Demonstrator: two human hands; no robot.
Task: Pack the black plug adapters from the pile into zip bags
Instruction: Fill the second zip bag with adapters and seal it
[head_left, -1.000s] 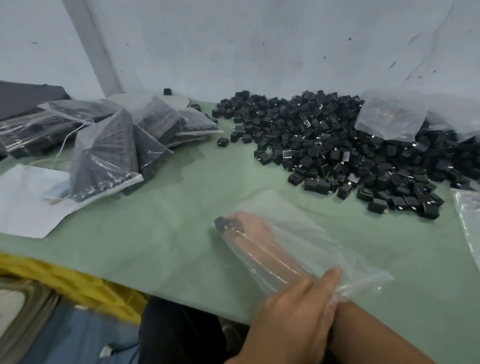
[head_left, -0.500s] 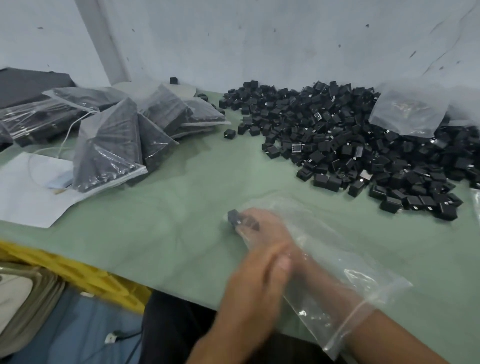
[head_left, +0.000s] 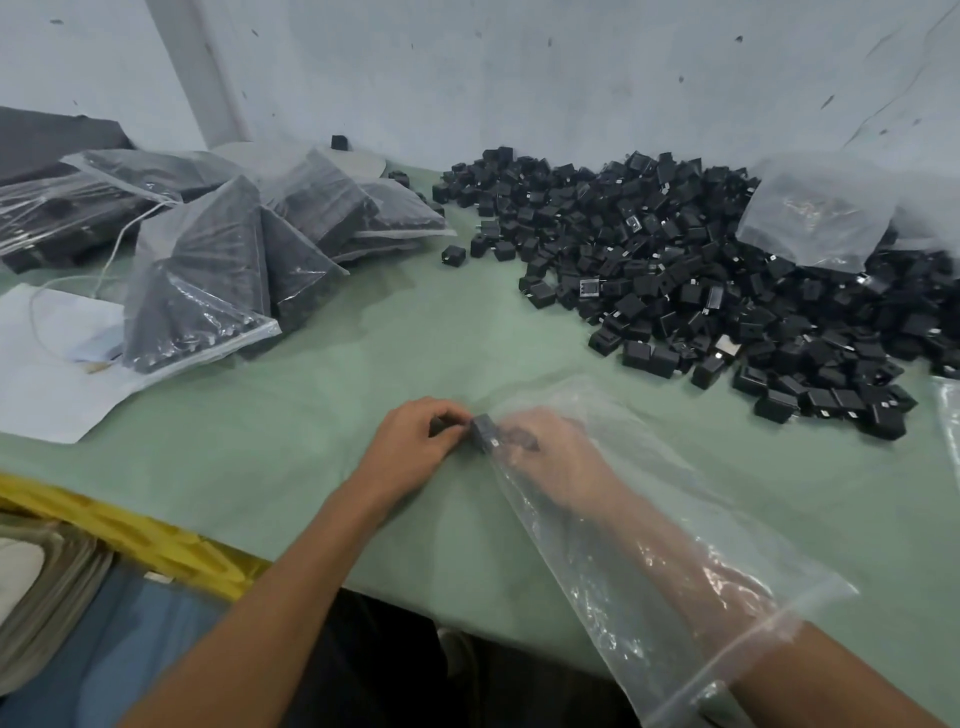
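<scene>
As my right hand (head_left: 550, 452) holds an adapter (head_left: 485, 435) inside the bag (head_left: 582, 571) and my left hand (head_left: 410, 441) pinches it from outside, filled bags (head_left: 208, 275) lie beyond, the big pile (head_left: 701, 270) mostly unpacked.

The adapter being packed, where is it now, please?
Head view, lower centre: the adapter sits at the closed end of the zip bag, between the left hand outside and right hand inside.

The left hand (head_left: 415, 441) and right hand (head_left: 550, 457) are bare, as are the left forearm (head_left: 291, 582) and right forearm (head_left: 831, 670) all the way to the near edge, and a plain black garment (head_left: 384, 670) covers the lap between them.
</scene>
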